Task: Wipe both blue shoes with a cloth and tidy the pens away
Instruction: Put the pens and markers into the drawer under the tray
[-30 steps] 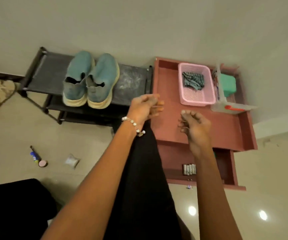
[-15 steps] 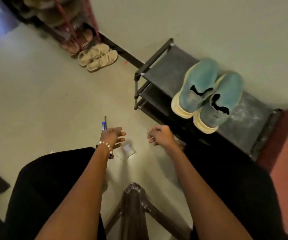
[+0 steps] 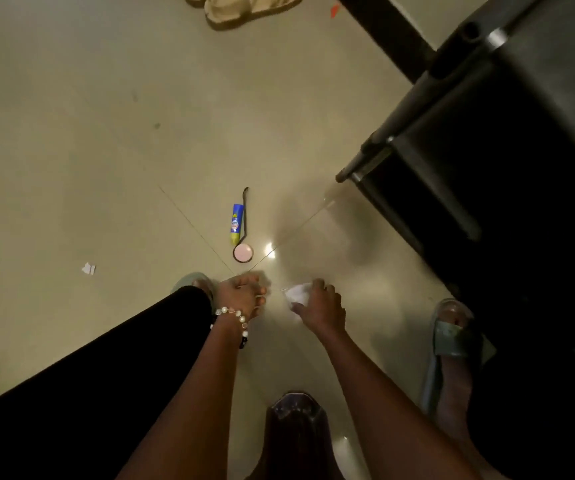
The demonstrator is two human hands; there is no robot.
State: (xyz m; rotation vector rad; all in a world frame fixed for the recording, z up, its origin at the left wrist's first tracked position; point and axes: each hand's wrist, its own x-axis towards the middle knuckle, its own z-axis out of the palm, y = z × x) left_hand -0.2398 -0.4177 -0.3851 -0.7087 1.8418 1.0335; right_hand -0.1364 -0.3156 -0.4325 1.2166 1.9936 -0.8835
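Now bent to floor: right hand (image 3: 320, 306) closed around white crumpled cloth (image 3: 298, 293), seemingly; left hand (image 3: 241, 292) loosely curled, empty. Wiping can follow; blue pen (image 3: 236, 223) untouched.

The pale beige woven sandal (image 3: 244, 8) is cut off by the top edge. The dark metal shoe rack (image 3: 486, 140) runs out of view at the right and top, its lower shelves lost in shadow. The small white crumpled piece (image 3: 296, 294) is partly hidden under the right hand (image 3: 320, 306); whether cloth or paper cannot be told. The printing on the blue and yellow tube (image 3: 236, 223) is too small to read.
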